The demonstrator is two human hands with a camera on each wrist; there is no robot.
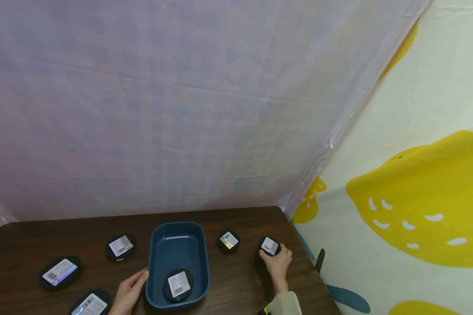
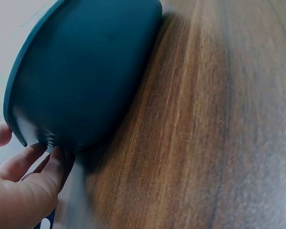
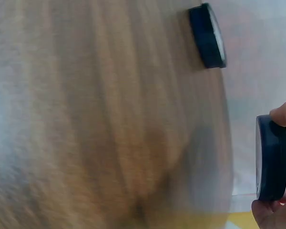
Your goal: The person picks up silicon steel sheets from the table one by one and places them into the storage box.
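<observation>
My left hand (image 1: pixel 128 292) holds the blue rectangular tray (image 1: pixel 177 251) at its left side, with the thumb up by the rim. In the left wrist view, fingers of that hand (image 2: pixel 28 186) curl against the end of the tray (image 2: pixel 90 67). Inside the tray, near its front, lies a black round disc (image 1: pixel 178 285) with a white barcode label. Over at the right, my right hand (image 1: pixel 277 264) pinches another such labelled disc (image 1: pixel 270 246) between thumb and fingers. The right wrist view has this held disc (image 3: pixel 274 162) edge-on, raised off the table, its label facing away from the palm.
One labelled disc (image 1: pixel 228 241) lies right of the tray. Left of it are three more: an upper disc (image 1: pixel 121 247), a far-left disc (image 1: pixel 60 273) and a front disc (image 1: pixel 90 304). The brown wooden table (image 1: pixel 236 280) backs onto a pale curtain (image 1: pixel 181 131); a lemon-print cloth (image 1: pixel 414 210) hangs right.
</observation>
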